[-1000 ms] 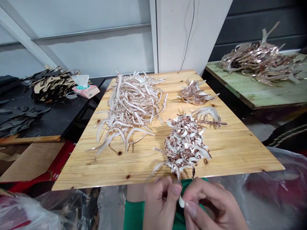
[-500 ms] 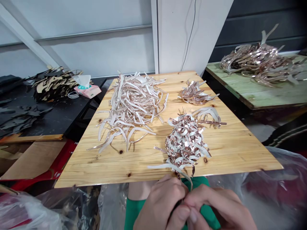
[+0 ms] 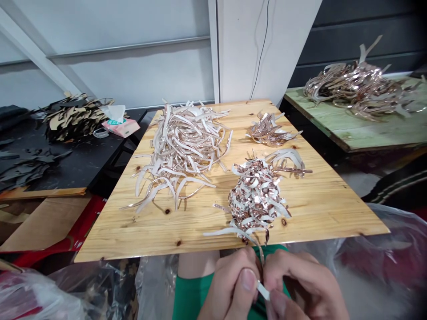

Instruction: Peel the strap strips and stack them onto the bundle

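Close together below the table's front edge, my left hand (image 3: 231, 284) and my right hand (image 3: 302, 284) are both closed on a narrow strip (image 3: 263, 291), white on the side that shows. Its short white piece lies between my two thumbs. Another length of strip (image 3: 233, 231) runs from my fingers up over the table edge; whether it is the same strip I cannot tell. Just beyond sits a heap of curled white and rose-gold scraps (image 3: 256, 195). A large pile of long strips (image 3: 190, 138) lies on the left of the wooden table (image 3: 133, 242).
A small bundle of shiny strips (image 3: 271, 129) lies at the back right. On a pale green table (image 3: 360, 133) rests a bigger shiny pile (image 3: 356, 86). The black table (image 3: 96, 153) holds dark scraps (image 3: 71, 118) and a tissue box (image 3: 122, 126). Plastic bags (image 3: 376, 253) flank my legs.
My hands have parted slightly, and a short white stretch of strip now shows between the thumbs. The view has shifted a little; the piles look the same.
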Motion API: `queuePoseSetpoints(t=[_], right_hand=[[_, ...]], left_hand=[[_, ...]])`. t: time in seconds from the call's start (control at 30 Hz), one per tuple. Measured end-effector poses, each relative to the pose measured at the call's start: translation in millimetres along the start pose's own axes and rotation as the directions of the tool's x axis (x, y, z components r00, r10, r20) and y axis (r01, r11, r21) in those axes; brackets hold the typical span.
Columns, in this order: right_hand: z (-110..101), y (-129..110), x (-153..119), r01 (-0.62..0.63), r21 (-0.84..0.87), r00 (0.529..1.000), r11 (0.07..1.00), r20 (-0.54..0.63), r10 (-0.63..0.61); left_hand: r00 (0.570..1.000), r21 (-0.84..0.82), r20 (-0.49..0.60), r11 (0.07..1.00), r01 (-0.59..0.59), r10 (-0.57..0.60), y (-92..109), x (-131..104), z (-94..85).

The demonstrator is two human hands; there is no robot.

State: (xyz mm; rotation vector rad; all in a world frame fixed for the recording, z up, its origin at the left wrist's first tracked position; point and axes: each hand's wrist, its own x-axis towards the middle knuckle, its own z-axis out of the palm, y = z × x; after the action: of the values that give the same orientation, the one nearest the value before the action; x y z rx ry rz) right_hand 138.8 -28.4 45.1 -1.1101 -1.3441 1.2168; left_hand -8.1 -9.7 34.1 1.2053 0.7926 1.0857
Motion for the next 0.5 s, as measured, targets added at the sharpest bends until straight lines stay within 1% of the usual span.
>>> queuePoseSetpoints(t=[0.13, 0.2, 0.27, 0.37, 0.43, 0.5], right_hand=[[1.8, 8.2, 0.0, -0.117, 0.199, 0.992, 0.973, 0.072, 0.104], [4.5, 8.9, 0.5, -0.211, 0.280, 0.977, 0.936, 0.081, 0.196], [7.5, 6.9, 1.4, -0.299, 0.363, 0.954, 0.883, 0.088, 0.287], [10.9, 2.2, 3.4, -0.353, 0.472, 0.932, 0.808, 0.105, 0.347], [12.2, -0.5, 4.7, -0.359, 0.512, 0.928, 0.780, 0.104, 0.358], [13.3, -2.3, 5.9, -0.362, 0.528, 0.925, 0.768, 0.106, 0.364]], left_hand=[[0.990, -0.203, 0.006, 0.969, 0.142, -0.144, -5.3, 0.9, 2.4], [0.976, -0.307, 0.019, 0.928, 0.212, -0.217, -7.4, 1.4, 1.7], [0.963, -0.408, 0.059, 0.874, 0.265, -0.265, -8.6, 2.4, 0.9], [0.958, -0.524, 0.123, 0.804, 0.283, -0.257, -9.8, 4.7, 0.8], [0.961, -0.575, 0.144, 0.770, 0.277, -0.238, -10.8, 6.2, 1.1], [0.956, -0.614, 0.164, 0.733, 0.291, -0.243, -11.9, 7.1, 0.8]])
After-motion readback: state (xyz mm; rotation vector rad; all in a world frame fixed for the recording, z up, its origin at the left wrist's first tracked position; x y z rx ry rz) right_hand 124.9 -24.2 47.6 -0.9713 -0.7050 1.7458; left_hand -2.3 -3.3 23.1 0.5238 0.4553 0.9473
